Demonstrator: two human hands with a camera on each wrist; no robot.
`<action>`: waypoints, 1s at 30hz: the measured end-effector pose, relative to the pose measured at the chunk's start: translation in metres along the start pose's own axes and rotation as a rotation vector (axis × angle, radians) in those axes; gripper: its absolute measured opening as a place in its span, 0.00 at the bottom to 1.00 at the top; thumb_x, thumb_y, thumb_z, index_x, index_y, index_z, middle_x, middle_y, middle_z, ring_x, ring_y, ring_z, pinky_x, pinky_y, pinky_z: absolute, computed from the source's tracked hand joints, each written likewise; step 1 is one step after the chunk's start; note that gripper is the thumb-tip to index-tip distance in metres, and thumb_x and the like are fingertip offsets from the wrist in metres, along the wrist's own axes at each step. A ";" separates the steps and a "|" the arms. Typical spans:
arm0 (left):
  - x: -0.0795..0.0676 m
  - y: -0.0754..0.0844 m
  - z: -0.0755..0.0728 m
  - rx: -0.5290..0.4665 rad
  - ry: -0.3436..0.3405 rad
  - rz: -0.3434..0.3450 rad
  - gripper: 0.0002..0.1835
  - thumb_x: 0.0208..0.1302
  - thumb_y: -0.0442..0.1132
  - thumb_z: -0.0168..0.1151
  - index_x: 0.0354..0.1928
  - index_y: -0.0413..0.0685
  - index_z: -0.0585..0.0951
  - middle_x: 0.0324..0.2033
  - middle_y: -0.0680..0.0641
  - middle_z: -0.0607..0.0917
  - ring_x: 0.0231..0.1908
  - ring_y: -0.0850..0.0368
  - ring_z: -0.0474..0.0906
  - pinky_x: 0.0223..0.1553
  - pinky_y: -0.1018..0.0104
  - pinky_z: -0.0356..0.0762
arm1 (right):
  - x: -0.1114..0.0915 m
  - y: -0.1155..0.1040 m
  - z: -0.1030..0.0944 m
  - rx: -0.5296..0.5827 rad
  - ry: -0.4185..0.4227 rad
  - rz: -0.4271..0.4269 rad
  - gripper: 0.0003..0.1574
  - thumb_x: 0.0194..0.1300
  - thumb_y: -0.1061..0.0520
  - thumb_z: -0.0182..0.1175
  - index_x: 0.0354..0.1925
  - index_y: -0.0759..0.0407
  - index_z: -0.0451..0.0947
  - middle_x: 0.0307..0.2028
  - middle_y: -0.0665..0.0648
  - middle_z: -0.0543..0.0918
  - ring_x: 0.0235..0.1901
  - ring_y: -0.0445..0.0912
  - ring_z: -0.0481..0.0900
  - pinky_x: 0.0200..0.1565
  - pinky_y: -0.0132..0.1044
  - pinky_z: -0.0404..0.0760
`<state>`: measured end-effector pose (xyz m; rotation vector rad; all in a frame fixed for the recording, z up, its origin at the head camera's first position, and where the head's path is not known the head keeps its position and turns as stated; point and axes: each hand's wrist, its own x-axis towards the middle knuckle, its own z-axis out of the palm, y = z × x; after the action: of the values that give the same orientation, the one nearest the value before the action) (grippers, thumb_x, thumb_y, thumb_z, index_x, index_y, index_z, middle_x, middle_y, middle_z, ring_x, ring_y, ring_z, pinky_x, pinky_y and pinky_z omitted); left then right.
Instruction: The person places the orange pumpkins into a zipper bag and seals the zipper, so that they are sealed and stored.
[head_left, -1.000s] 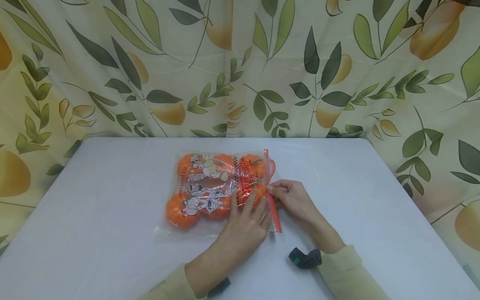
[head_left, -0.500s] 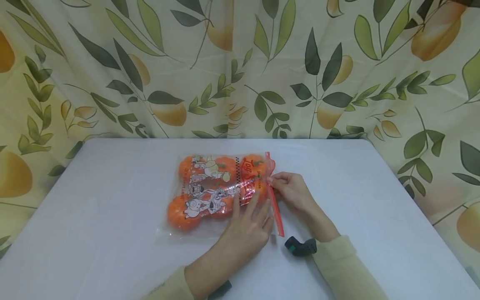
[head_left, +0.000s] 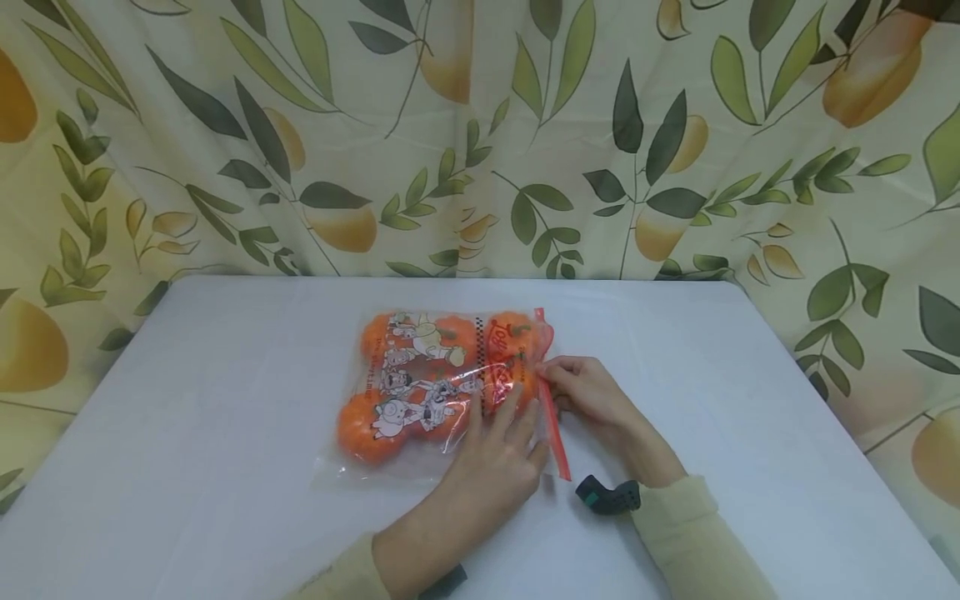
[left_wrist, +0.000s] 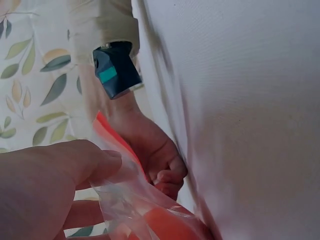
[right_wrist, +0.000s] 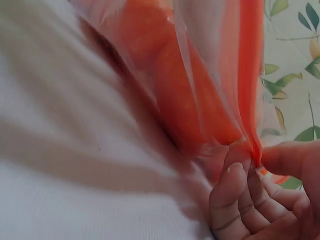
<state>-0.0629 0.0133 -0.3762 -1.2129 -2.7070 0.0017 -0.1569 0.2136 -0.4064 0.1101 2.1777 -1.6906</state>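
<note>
A clear zip bag (head_left: 437, 337) printed with cartoon figures lies flat on the white table. Inside it are several orange toy pumpkins (head_left: 367, 429) with green stems. My left hand (head_left: 495, 471) rests on the bag's near right part, its fingers spread on top. In the left wrist view, its thumb (left_wrist: 107, 162) lies against the film, with the bag's edge between thumb and fingers. My right hand (head_left: 588, 392) pinches the red zip strip (head_left: 553, 437) at the bag's right end. Up close in the right wrist view, thumb and forefinger meet at that strip (right_wrist: 251, 75).
The white table (head_left: 210, 417) reaches back to a curtain (head_left: 480, 150) patterned with leaves and fruit. A dark wrist camera (head_left: 609, 496) sits at the right sleeve cuff, and another (head_left: 444, 582) shows partly under the left wrist.
My right fingers have slid a little way along the zip strip, away from me. My left hand stays on the bag, and the whole view shifts slightly.
</note>
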 end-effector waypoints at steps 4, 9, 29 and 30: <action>0.001 0.001 0.002 0.023 0.010 0.024 0.22 0.62 0.47 0.69 0.59 0.58 0.83 0.68 0.41 0.73 0.72 0.34 0.60 0.59 0.26 0.67 | 0.003 0.000 0.000 0.043 0.028 0.018 0.23 0.74 0.51 0.54 0.52 0.70 0.78 0.30 0.49 0.83 0.26 0.41 0.76 0.31 0.29 0.79; 0.001 0.004 0.000 0.047 -0.021 0.047 0.23 0.63 0.48 0.68 0.60 0.57 0.82 0.68 0.42 0.73 0.73 0.34 0.60 0.58 0.25 0.66 | 0.009 -0.003 -0.002 0.033 0.046 0.027 0.24 0.74 0.50 0.55 0.54 0.68 0.78 0.31 0.49 0.82 0.25 0.41 0.75 0.30 0.29 0.79; 0.001 -0.003 -0.006 -0.052 0.005 0.046 0.21 0.59 0.53 0.71 0.56 0.66 0.84 0.66 0.51 0.74 0.69 0.41 0.64 0.64 0.26 0.61 | 0.023 -0.014 -0.006 0.008 -0.034 0.030 0.41 0.75 0.33 0.42 0.53 0.70 0.69 0.25 0.49 0.79 0.23 0.40 0.76 0.28 0.31 0.81; 0.001 -0.003 -0.006 -0.064 0.004 0.053 0.21 0.59 0.54 0.71 0.56 0.65 0.84 0.66 0.51 0.74 0.69 0.41 0.64 0.64 0.26 0.62 | 0.025 -0.016 -0.006 -0.013 -0.026 0.039 0.43 0.74 0.30 0.42 0.53 0.70 0.69 0.25 0.50 0.78 0.22 0.41 0.75 0.27 0.31 0.80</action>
<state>-0.0649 0.0115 -0.3698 -1.3005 -2.6899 -0.0805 -0.1855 0.2108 -0.3994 0.1252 2.1539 -1.6474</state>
